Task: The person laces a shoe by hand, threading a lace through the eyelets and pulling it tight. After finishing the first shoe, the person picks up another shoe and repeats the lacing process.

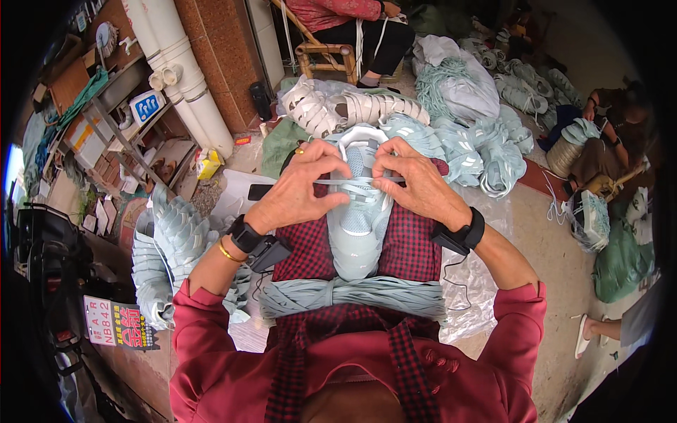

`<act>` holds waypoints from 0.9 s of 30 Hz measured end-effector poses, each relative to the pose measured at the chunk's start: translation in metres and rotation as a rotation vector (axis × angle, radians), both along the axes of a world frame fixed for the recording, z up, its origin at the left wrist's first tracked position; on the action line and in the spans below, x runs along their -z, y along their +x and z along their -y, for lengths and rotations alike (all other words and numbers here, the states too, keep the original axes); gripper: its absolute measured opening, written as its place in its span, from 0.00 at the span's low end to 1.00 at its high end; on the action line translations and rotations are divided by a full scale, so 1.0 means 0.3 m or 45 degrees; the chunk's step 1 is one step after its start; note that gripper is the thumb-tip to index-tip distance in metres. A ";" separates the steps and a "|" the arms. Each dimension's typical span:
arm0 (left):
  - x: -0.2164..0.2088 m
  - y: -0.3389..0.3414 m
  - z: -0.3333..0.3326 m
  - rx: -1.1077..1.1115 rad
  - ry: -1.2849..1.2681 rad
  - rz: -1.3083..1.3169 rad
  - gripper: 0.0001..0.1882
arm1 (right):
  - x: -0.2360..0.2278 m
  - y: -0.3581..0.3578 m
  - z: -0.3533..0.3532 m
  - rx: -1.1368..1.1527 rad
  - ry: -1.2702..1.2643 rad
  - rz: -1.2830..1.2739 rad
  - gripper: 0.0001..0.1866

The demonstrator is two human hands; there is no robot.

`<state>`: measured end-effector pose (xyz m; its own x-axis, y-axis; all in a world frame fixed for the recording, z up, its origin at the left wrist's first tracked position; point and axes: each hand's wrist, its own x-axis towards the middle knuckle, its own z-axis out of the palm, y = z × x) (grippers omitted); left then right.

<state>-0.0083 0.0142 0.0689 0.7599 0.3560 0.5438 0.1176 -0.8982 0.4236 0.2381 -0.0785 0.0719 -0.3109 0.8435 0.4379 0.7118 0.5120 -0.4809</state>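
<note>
- The pale blue sneaker upper (352, 250) lies across the person's lap on the red-and-black checked apron (300, 250); its long axis runs away from the body, toe toward the person, collar at the far end.
- The shoelace (363, 181) runs crosswise over the throat, nearly square to that axis; the lacing lies between the hands, just right of the left fingertips and just left of the right ones, neither hand clearly nearer.
- The right hand (409, 176) has thumb and forefinger pinched on the lace, its tail showing beyond them; the left hand (307, 185) is curled, thumb and forefinger apart with the lace passing between; whether its other fingers grip, I cannot tell.
- A tied bundle of laces (300, 298) lies crosswise just below the toe; nested uppers (176, 243) stand to the left.
</note>
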 end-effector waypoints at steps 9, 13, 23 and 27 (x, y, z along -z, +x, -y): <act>0.024 0.014 0.047 -0.001 0.097 0.035 0.17 | -0.027 0.001 -0.011 -0.090 -0.002 -0.063 0.09; 0.020 0.023 0.058 -0.182 -0.074 0.006 0.14 | -0.022 0.015 0.005 -0.088 -0.172 -0.019 0.10; 0.032 -0.046 -0.099 0.018 -0.852 -0.017 0.14 | 0.012 0.001 -0.015 -0.136 -0.076 0.122 0.13; 0.034 -0.013 -0.068 -0.178 -0.313 0.100 0.09 | 0.007 0.024 -0.006 -0.206 -0.061 -0.012 0.11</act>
